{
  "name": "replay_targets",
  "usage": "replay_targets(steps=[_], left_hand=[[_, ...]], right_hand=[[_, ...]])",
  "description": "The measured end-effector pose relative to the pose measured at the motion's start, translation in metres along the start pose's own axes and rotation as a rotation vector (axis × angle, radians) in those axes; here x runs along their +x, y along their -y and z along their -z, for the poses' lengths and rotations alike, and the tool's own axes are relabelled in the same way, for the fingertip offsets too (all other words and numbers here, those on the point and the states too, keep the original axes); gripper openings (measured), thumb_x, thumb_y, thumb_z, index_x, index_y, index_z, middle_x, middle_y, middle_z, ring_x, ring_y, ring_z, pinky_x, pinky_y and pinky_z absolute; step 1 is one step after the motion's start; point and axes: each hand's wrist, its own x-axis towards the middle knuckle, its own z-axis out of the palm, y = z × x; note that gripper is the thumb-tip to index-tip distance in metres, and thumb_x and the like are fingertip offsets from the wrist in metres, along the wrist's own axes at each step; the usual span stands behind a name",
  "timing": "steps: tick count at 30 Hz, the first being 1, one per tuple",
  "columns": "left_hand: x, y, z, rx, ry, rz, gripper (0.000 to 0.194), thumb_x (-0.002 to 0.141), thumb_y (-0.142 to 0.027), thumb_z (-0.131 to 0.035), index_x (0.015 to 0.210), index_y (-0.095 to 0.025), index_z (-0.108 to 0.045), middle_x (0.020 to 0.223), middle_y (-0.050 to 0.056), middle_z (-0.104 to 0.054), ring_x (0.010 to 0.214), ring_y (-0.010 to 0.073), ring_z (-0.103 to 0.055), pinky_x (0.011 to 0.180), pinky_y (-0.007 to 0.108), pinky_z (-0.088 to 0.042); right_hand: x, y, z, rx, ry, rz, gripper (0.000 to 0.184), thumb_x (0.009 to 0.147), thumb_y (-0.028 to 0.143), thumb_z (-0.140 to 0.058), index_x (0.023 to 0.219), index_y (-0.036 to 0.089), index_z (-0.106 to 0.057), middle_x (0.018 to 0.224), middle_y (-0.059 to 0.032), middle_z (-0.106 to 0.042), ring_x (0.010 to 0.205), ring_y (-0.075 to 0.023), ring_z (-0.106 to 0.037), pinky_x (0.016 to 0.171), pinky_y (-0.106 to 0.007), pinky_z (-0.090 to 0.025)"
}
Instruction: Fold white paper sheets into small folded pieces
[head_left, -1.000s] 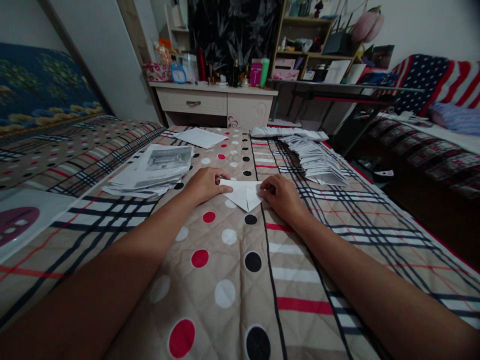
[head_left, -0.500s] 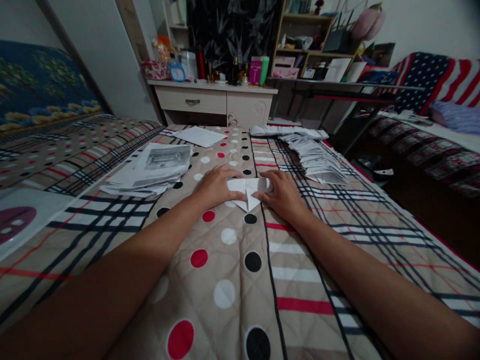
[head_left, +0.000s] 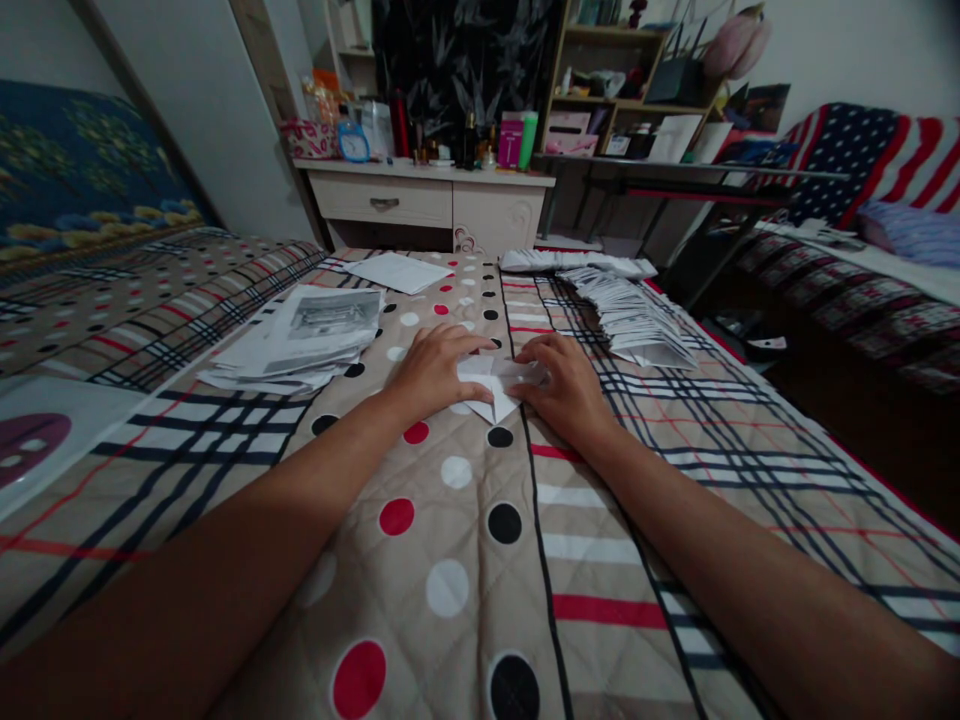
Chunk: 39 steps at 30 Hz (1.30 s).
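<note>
The folded paper, white and pointed toward the viewer, lies at the centre of the frame on a patterned bedspread, between the two hands. A crease or edge runs down its middle to the near tip. The left hand is at the left end of the paper, with thumb and fingers parted; the thumb lies at the near edge and the fingers extend past the far edge. Whether this hand grips or only presses cannot be determined. The right hand is curled over the right end and holds it between thumb and fingers; the paper there appears partly raised. Left of centre in the frame is a pile of loose sheets, the top one bearing a grey printed picture. Beyond it, at upper centre-left, lies a further white sheet. At upper right of centre, a row of folded pieces is arranged overlapping, with a long white bundle at its far end. A plastic item with a purple mark occupies the left edge. A pale dresser stands at upper centre, carrying a blue clock and a green tube.
</note>
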Motion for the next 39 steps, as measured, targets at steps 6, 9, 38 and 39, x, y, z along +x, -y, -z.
replay_targets(steps=[6, 9, 38, 39], left_hand=[[0.000, 0.004, 0.006, -0.170, 0.068, -0.067, 0.025, 0.066, -0.037, -0.085, 0.080, -0.020, -0.073, 0.080, 0.001, -0.068, 0.081, 0.0183, -0.062, 0.077, 0.032, -0.041], [-0.001, 0.005, 0.011, -0.280, 0.157, -0.098, 0.021, 0.068, -0.036, -0.083, 0.068, -0.019, -0.071, 0.074, 0.001, -0.067, 0.074, 0.0153, -0.060, 0.072, 0.028, -0.042], [-0.003, 0.033, 0.002, -0.285, 0.130, 0.447, 0.051, 0.055, -0.039, -0.084, 0.101, -0.018, -0.072, 0.087, 0.003, -0.068, 0.072, 0.0162, -0.060, 0.063, 0.028, -0.046], [-0.004, 0.038, 0.005, -0.320, 0.152, 0.453, 0.050, 0.055, -0.036, -0.084, 0.100, -0.018, -0.072, 0.085, 0.002, -0.066, 0.070, 0.0151, -0.059, 0.063, 0.027, -0.047]], right_hand=[[-0.001, 0.007, 0.007, 0.056, 0.081, 0.001, 0.009, 0.075, 0.014, -0.071, 0.083, 0.019, -0.071, 0.094, -0.0058, -0.068, 0.091, -0.0218, -0.061, 0.081, -0.034, -0.045], [-0.002, 0.013, 0.010, 0.054, 0.137, 0.002, 0.006, 0.078, 0.024, -0.071, 0.077, 0.018, -0.072, 0.089, -0.0060, -0.068, 0.087, -0.0212, -0.061, 0.079, -0.033, -0.044], [-0.002, -0.023, -0.011, 0.108, 0.046, -0.358, 0.041, 0.073, 0.016, -0.065, 0.114, 0.017, -0.063, 0.097, -0.0072, -0.069, 0.087, -0.0221, -0.063, 0.080, -0.037, -0.050], [-0.002, -0.023, -0.010, 0.108, 0.045, -0.366, 0.040, 0.073, 0.015, -0.065, 0.113, 0.018, -0.064, 0.096, -0.0067, -0.069, 0.086, -0.0216, -0.063, 0.080, -0.036, -0.050]])
